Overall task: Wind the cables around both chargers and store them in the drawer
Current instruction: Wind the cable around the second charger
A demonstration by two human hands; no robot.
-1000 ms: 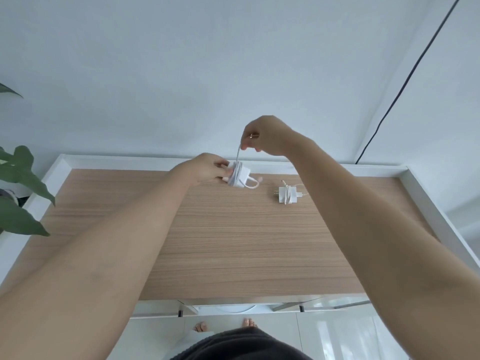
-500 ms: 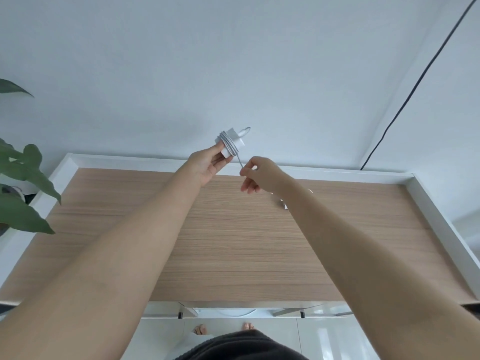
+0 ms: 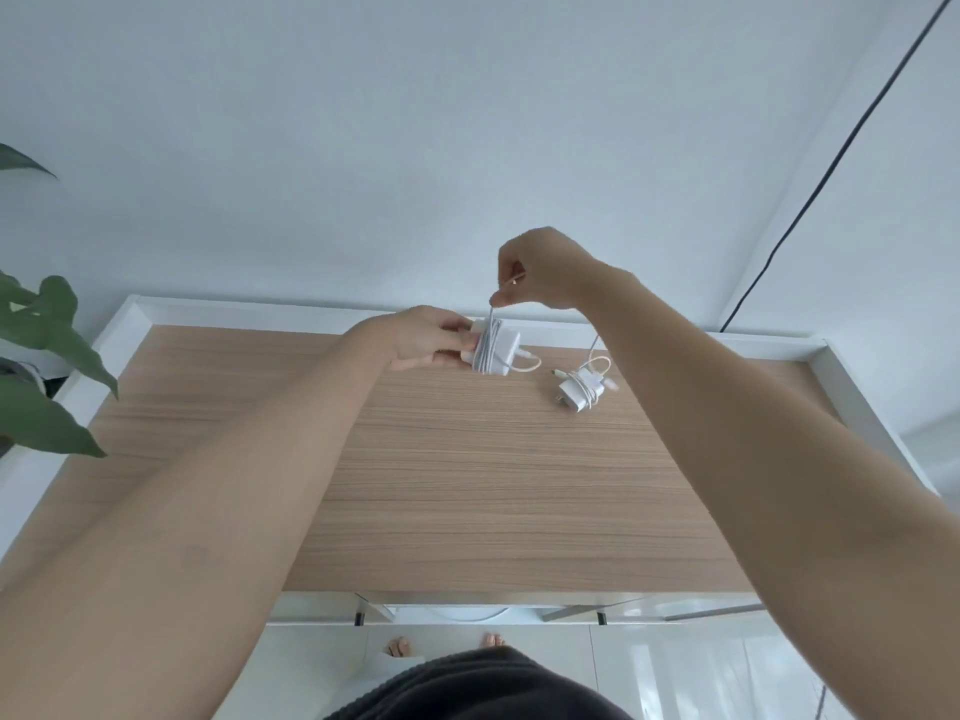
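My left hand point(image 3: 423, 337) grips a white charger point(image 3: 496, 351) near the far edge of the wooden cabinet top point(image 3: 493, 485). Its white cable is wrapped around the body in several turns. My right hand point(image 3: 543, 270) pinches the free end of that cable point(image 3: 491, 309) just above the charger and holds it taut. A short loop sticks out on the charger's right. A second white charger point(image 3: 581, 391) lies on the top to the right, its cable wound around it with a loose loop above.
A white raised border point(image 3: 831, 363) frames the cabinet top. Green plant leaves point(image 3: 36, 356) hang over the left side. A black cable point(image 3: 810, 200) runs down the wall at the right. A drawer point(image 3: 467, 613) below the front edge stands slightly open.
My left hand has lowered the charger from up against the wall back down to the top. My right hand has risen above it with the cable end, uncovering the second charger.
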